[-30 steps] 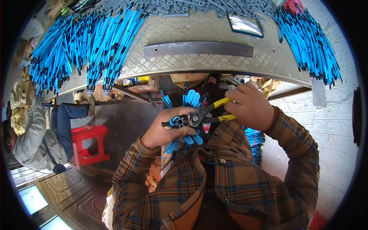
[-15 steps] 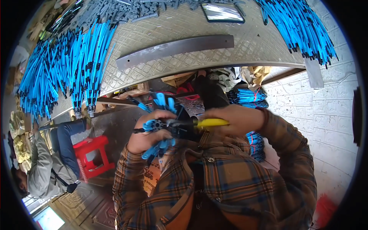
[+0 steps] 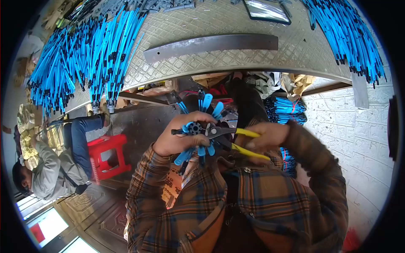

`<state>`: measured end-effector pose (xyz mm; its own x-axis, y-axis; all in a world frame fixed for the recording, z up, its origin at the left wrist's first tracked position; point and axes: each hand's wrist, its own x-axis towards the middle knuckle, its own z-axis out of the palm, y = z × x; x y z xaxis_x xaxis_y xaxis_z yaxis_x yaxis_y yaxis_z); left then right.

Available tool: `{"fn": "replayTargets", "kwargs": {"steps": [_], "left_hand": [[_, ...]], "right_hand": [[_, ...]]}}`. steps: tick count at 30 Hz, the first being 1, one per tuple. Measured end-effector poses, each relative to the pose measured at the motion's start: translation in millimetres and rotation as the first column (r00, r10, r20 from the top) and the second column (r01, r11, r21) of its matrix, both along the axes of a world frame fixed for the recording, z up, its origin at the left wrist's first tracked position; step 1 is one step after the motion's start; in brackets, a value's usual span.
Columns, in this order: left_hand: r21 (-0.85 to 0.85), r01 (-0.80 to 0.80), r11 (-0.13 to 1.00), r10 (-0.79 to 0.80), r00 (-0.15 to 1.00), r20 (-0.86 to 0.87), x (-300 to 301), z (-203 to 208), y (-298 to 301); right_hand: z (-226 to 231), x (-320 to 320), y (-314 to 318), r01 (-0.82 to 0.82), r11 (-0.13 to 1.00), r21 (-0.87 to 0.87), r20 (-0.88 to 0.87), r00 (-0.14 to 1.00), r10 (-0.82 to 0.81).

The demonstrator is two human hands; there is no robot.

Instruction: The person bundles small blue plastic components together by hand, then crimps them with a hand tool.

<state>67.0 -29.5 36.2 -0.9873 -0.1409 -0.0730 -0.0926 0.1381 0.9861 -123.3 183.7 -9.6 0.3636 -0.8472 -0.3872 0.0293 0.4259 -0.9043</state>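
Note:
My left hand (image 3: 175,137) is closed round a round black hub (image 3: 194,128), from which several flat blue ribs (image 3: 207,102) with dark tips fan out, much like an umbrella frame. Yellow-handled pliers (image 3: 221,132) are in my right hand (image 3: 270,135), their handles spread apart. The grey jaws reach to the hub's side, beside my left thumb; whether they touch a rib I cannot tell. The lower handle slants down below my right fingers. Part of the hub is hidden by my left fingers.
On the patterned table (image 3: 177,69) lie blue rib bundles (image 3: 112,55) at left, more blue ribs (image 3: 346,38) at right, a grey metal bar (image 3: 211,44) and a dark-framed flat panel (image 3: 266,10). A red stool (image 3: 107,156) and a seated person (image 3: 55,168) are at left; a white brick wall (image 3: 358,139) is at right.
The pliers' handles have spread apart, and my right hand has shifted right. My left hand and the hub have moved slightly right and up in the picture, as the whole view has shifted.

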Motion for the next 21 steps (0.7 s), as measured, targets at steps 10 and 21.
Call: {"fn": "replayTargets", "kwargs": {"steps": [10,21], "left_hand": [[-0.019,0.024,1.000,-0.025,0.999,-0.038,1.2,-4.0,-4.3],[-0.025,0.153,0.988,-0.154,0.988,-0.020,1.2,-1.8,-4.1]], "right_hand": [[41.7,5.5,-13.1,-0.108,0.865,-0.490,-0.453,0.879,-0.147],[-23.7,6.6,13.3,-0.146,0.971,0.191,0.659,0.752,-0.016]]}}
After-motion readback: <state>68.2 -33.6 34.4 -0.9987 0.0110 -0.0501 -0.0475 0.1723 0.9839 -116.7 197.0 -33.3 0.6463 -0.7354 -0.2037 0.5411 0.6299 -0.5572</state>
